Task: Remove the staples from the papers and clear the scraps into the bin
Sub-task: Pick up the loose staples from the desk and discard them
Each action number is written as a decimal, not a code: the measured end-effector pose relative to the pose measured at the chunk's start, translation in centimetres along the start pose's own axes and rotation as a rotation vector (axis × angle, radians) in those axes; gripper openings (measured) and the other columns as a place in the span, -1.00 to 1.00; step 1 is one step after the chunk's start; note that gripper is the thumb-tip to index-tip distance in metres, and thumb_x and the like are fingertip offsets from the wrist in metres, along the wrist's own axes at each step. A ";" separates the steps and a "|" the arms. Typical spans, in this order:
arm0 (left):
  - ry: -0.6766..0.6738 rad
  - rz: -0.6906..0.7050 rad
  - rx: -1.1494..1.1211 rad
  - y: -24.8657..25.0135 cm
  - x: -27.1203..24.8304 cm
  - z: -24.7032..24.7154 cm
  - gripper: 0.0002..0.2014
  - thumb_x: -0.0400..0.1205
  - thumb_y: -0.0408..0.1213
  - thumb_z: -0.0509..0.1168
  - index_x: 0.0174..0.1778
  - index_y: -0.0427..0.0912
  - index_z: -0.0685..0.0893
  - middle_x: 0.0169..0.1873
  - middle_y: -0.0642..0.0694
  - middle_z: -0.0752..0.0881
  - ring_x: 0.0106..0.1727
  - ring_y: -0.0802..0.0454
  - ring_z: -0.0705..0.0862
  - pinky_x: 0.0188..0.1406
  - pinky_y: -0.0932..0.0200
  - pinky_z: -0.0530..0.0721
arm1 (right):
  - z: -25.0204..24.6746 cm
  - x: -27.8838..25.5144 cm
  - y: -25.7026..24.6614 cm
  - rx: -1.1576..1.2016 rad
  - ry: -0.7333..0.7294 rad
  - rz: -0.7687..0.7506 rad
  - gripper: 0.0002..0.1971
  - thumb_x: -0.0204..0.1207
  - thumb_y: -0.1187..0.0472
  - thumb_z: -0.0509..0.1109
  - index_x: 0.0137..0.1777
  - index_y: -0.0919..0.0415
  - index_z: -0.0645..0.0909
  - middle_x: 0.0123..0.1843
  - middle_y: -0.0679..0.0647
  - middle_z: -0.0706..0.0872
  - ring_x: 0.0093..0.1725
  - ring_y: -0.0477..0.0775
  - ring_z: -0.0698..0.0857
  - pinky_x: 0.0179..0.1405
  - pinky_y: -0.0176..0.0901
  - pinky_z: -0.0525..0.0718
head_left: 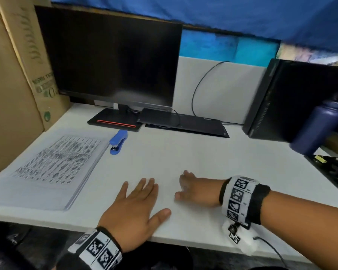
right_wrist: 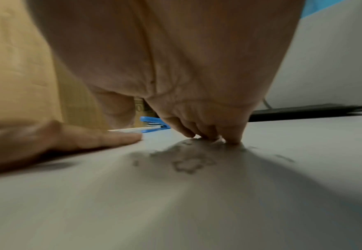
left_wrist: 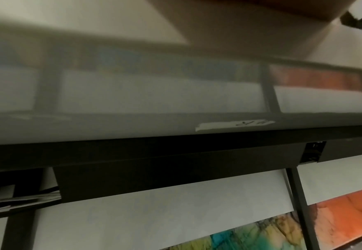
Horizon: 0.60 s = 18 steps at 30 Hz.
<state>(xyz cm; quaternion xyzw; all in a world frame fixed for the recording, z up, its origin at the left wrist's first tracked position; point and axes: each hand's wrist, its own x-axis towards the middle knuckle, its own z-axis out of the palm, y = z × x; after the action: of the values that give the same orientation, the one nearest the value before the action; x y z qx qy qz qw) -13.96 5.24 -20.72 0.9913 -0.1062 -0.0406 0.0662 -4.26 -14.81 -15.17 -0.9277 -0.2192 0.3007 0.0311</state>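
Note:
A stack of printed papers [head_left: 53, 168] lies at the table's left, with a blue stapler [head_left: 118, 142] just beyond its far right corner. My left hand [head_left: 137, 207] lies flat, palm down, near the front edge of the white table [head_left: 203, 152], fingers straight. Beside it, my right hand [head_left: 180, 185] has its fingers curled down, and the thumb is spread apart from them. In the right wrist view its fingertips [right_wrist: 231, 138] press on the table among small grey specks [right_wrist: 188, 160]; what they are is unclear. The stapler [right_wrist: 154, 124] and my left hand [right_wrist: 69, 140] show behind. No bin is in view.
A dark monitor [head_left: 113, 61] on its stand sits at the back, and a black keyboard [head_left: 187, 125] lies to its right. A black computer case [head_left: 293, 98] and a dark blue bottle [head_left: 318, 125] stand at the right edge. Cardboard boxes [head_left: 14, 75] wall off the left.

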 end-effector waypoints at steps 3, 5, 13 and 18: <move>0.054 0.052 -0.028 -0.4 0.0 0.2 -0.26 0.68 0.34 -0.38 0.76 0.08 -0.09 0.74 0.18 -0.10 0.74 0.20 -0.24 0.73 -0.10 -0.24 | -1.7 -0.4 -1.1 -0.017 -0.024 -0.086 -0.32 0.72 -0.14 0.09 0.69 0.25 0.11 0.77 0.16 0.03 0.72 0.16 0.12 0.68 0.08 0.15; 0.100 0.024 -0.082 -0.5 0.1 0.2 -0.33 0.73 0.24 -0.27 0.76 0.07 -0.05 0.75 0.18 -0.04 0.74 0.24 -0.18 0.74 -0.05 -0.21 | -3.6 0.2 -1.7 -0.016 0.065 -0.055 -0.45 0.72 -0.03 0.12 0.60 0.28 0.27 0.66 0.19 0.28 0.60 0.21 0.36 0.57 0.11 0.33; 0.160 -0.074 -0.143 -0.4 0.3 0.3 -0.29 0.71 0.05 -0.20 0.75 -0.21 -0.16 0.76 -0.09 -0.03 0.76 0.12 -0.09 0.68 0.19 -0.28 | -0.7 3.5 -1.7 -0.133 0.036 0.006 -0.09 0.50 -0.36 0.06 0.70 0.21 -0.01 0.77 0.14 -0.10 0.71 0.20 0.10 0.63 0.20 0.25; 0.058 -0.071 -0.072 -0.2 0.5 0.4 -0.23 0.71 0.26 -0.26 0.76 -0.14 -0.19 0.76 -0.06 -0.16 0.75 0.11 -0.24 0.75 0.02 -0.20 | 0.7 -1.6 -0.2 -0.017 -0.035 -0.132 -0.21 0.70 -0.20 0.07 0.75 0.14 -0.20 0.76 -0.01 -0.28 0.73 0.00 -0.25 0.73 0.01 -0.11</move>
<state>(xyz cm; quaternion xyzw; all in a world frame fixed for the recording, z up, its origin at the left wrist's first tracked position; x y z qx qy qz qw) -13.44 5.26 -21.15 0.9922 -0.0676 -0.0177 0.1033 -5.90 -15.31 -14.85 -0.9061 -0.2827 0.3122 0.0393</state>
